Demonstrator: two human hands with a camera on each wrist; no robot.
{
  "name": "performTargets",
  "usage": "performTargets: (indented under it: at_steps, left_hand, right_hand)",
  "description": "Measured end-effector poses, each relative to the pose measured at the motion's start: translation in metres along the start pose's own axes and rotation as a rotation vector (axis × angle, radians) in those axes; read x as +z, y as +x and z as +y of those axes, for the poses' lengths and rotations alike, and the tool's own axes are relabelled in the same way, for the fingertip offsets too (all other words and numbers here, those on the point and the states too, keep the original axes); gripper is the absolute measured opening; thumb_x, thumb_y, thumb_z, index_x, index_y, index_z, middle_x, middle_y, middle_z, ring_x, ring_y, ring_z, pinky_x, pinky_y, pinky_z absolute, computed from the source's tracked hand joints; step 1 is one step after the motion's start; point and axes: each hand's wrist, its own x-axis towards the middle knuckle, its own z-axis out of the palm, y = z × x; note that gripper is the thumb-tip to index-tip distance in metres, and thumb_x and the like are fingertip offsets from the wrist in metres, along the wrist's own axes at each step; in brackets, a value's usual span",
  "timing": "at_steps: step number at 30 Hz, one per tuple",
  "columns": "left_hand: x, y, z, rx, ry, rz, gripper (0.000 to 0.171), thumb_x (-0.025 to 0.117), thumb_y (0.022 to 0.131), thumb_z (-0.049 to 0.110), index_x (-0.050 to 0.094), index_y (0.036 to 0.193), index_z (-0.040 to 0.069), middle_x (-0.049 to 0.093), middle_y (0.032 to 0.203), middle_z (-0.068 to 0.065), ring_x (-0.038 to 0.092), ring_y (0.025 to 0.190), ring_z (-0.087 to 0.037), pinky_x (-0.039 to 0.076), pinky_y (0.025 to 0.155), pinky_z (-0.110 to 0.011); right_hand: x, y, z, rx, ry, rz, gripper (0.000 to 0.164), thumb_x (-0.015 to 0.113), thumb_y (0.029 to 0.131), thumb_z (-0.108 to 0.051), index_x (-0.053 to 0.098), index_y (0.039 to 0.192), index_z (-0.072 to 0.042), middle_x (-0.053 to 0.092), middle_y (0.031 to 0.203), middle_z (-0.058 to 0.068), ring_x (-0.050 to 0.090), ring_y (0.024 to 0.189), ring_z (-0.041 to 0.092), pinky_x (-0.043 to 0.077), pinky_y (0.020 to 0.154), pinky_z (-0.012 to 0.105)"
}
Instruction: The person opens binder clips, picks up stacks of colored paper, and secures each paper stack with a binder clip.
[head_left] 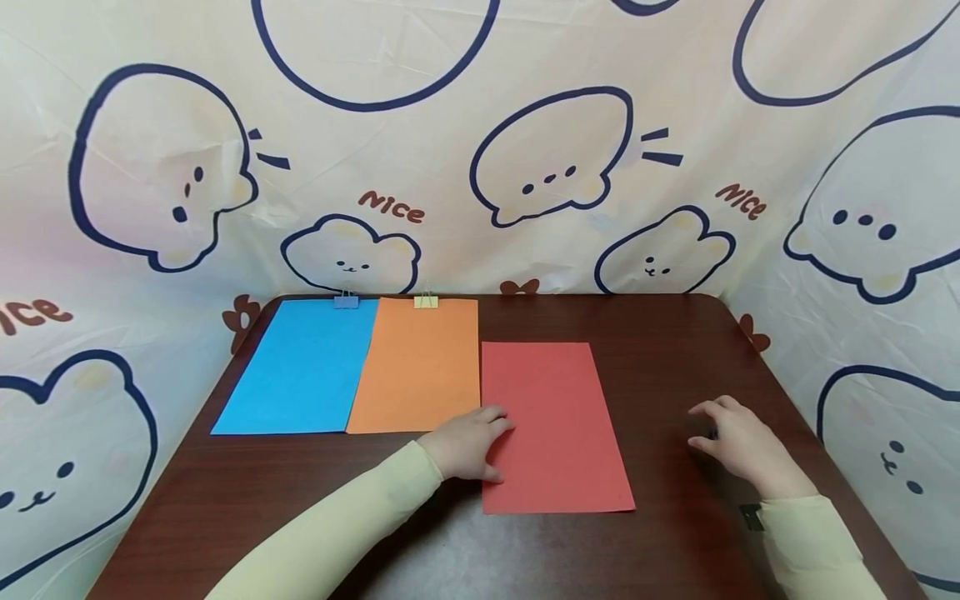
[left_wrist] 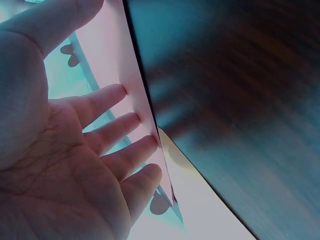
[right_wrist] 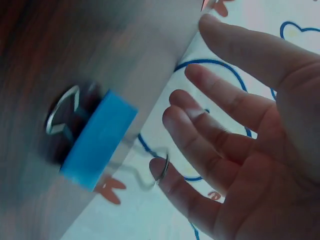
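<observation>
A red sheet of paper (head_left: 551, 429) lies on the dark wooden table, right of the orange sheet. My left hand (head_left: 467, 446) rests at its left edge, fingers spread and fingertips on the paper. From the left wrist, the same sheet (left_wrist: 107, 55) looks pale pink, and the fingers of my left hand (left_wrist: 85, 145) reach its surface. To the right, apart from the red sheet, my right hand (head_left: 746, 446) hovers low with loosely bent fingers. A blue binder clip (right_wrist: 100, 140) appears beside my right hand (right_wrist: 225, 130); its wire handle overlaps the little fingertip in that view.
A blue sheet (head_left: 300, 367) and an orange sheet (head_left: 420, 367) lie side by side at the back left. A blue-grey clip (head_left: 346, 301) and a yellow clip (head_left: 426, 301) sit at their far edges. Patterned cloth (head_left: 450, 167) surrounds the table (head_left: 652, 350) behind and at both sides.
</observation>
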Motion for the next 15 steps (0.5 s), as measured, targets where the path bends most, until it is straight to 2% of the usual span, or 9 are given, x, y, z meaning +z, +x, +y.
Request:
performTargets:
  at_steps: [4, 9, 15]
  left_hand:
    - [-0.001, -0.001, 0.001, -0.003, -0.003, 0.0, 0.079, 0.085, 0.084, 0.043, 0.053, 0.15, 0.014, 0.046, 0.156, -0.006, 0.045, 0.145, -0.023, 0.043, 0.115, -0.036]
    - [0.0, -0.001, 0.001, -0.005, -0.007, -0.001, 0.078, 0.085, 0.084, 0.042, 0.053, 0.15, 0.014, 0.045, 0.156, -0.006, 0.045, 0.145, -0.023, 0.043, 0.115, -0.036]
    - [-0.001, -0.001, 0.002, -0.01, -0.007, -0.005, 0.079, 0.084, 0.085, 0.042, 0.052, 0.15, 0.014, 0.045, 0.157, -0.006, 0.045, 0.146, -0.023, 0.043, 0.115, -0.036]
  right_hand:
    - [-0.005, -0.006, 0.01, 0.075, -0.017, -0.049, 0.05, 0.084, 0.084, -0.023, 0.066, 0.122, 0.005, 0.058, 0.119, 0.032, 0.062, 0.103, 0.048, 0.053, 0.084, 0.062]
    - [-0.008, -0.011, 0.02, 0.138, -0.032, -0.098, 0.058, 0.086, 0.083, -0.027, 0.063, 0.124, 0.006, 0.055, 0.12, 0.035, 0.062, 0.102, 0.047, 0.052, 0.084, 0.063]
    - [-0.006, -0.016, 0.025, 0.154, -0.03, -0.063, 0.046, 0.084, 0.084, -0.02, 0.065, 0.118, 0.006, 0.056, 0.113, 0.034, 0.063, 0.097, 0.045, 0.052, 0.085, 0.062]
